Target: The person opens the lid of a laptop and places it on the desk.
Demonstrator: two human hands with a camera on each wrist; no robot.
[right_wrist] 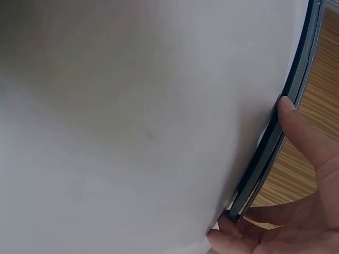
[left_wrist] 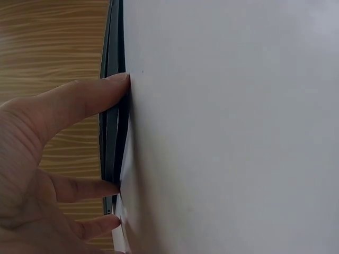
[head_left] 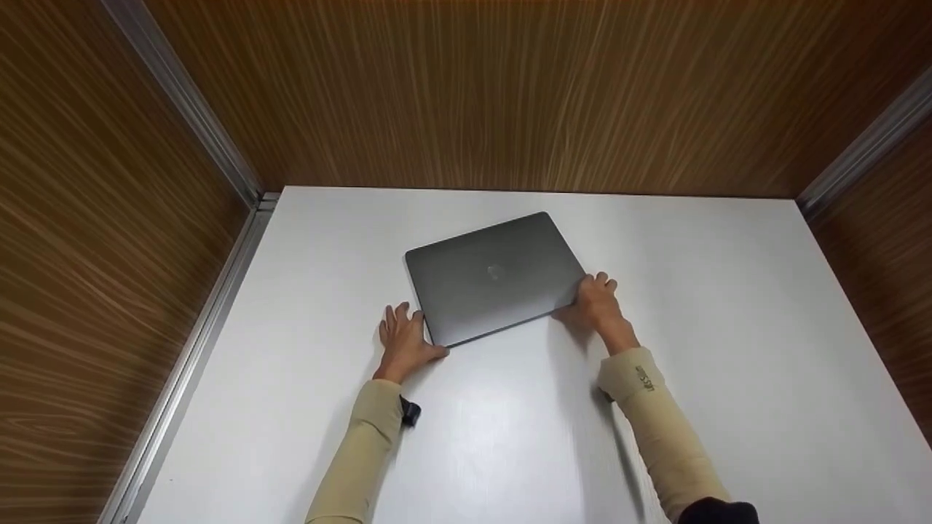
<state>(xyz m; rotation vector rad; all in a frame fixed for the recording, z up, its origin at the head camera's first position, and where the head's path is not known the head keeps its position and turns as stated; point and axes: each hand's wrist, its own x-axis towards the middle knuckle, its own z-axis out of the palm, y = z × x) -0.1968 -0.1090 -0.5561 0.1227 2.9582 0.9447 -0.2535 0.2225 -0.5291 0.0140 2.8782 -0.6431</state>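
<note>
A closed dark grey laptop (head_left: 495,273) lies at an angle on the white table, a small logo on its lid. My left hand (head_left: 405,343) is at its near left corner, fingers spread. The thumb touches the front edge (left_wrist: 112,137), while other fingertips rest on the table beside the left side. At the near right corner, my right hand (head_left: 600,304) grips the laptop, its thumb against the front edge (right_wrist: 271,140) and its fingers curled around the corner. The laptop's underside is hidden.
The white table (head_left: 699,291) runs back to a wood-grain panel (head_left: 510,94). Another wood-grain panel (head_left: 95,218) with a metal rail (head_left: 196,364) borders the left side, and a third panel (head_left: 874,255) stands on the right.
</note>
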